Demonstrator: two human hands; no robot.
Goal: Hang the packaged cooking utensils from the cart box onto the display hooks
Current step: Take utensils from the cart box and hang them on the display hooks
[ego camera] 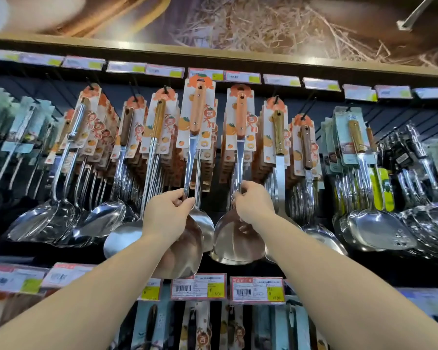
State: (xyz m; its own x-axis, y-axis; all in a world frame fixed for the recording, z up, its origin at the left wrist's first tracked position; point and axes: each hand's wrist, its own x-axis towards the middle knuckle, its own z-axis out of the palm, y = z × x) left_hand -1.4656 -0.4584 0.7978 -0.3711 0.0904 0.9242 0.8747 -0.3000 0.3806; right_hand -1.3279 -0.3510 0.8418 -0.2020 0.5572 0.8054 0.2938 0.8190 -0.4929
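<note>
Head view: shop wall w/ dark slotted panel point(379, 117), wooden top ledge point(213, 55), yellow-cornered price tags point(197, 288). Two steel spatulas w/ orange handles on orange-print cards, 1 per hand: left hand point(166, 218) fingers pinch left spatula point(195, 137) shaft; right hand point(254, 202) fingers pinch right spatula point(240, 137) shaft; both cards up at hook level.
</note>
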